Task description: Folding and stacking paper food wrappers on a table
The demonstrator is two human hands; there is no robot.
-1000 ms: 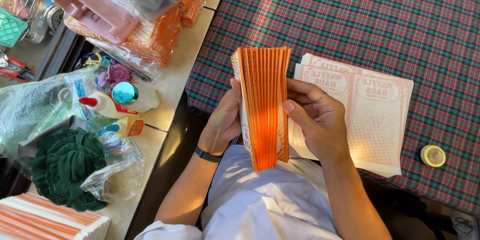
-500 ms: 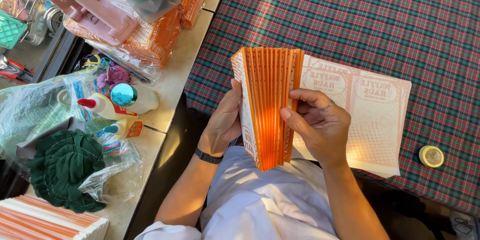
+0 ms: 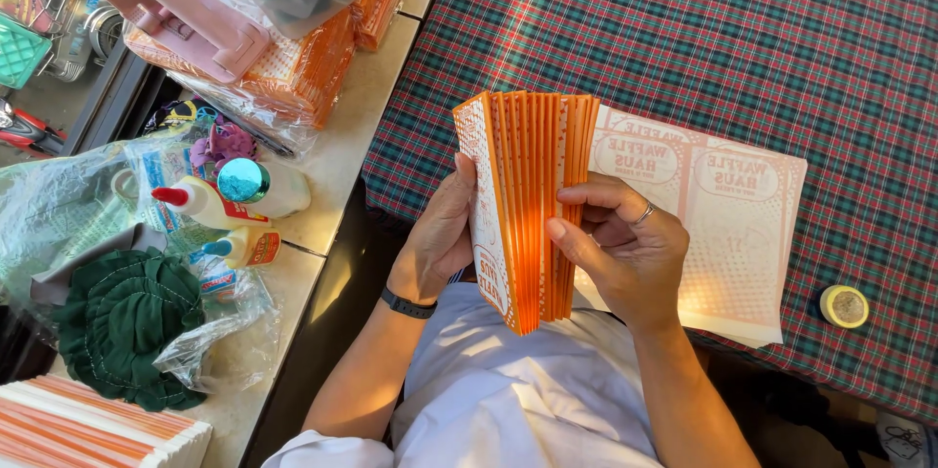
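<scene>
1. Left hand [image 3: 445, 243]: grasps the stack of orange paper sleeves [image 3: 532, 204] from its left side.
2. Right hand [image 3: 625, 253]: fingers pinch the stack's right edges, which are fanned apart.
3. Stack position: held upright above the lap, at the near edge of the plaid-covered bench [image 3: 703, 38].
4. Flat printed sheets [image 3: 733, 224] lie on the bench just beside the right hand.

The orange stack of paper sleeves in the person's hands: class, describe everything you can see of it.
The orange stack of paper sleeves is a bundle of flat, thin paper pieces, orange with white dotted print, held on edge and fanned so the edges show as ribs. The left hand supports its printed outer face; the right hand has its fingers on the opposite side, thumb on the edges. It is held above the lap, at the edge of the plaid tablecloth.
</scene>
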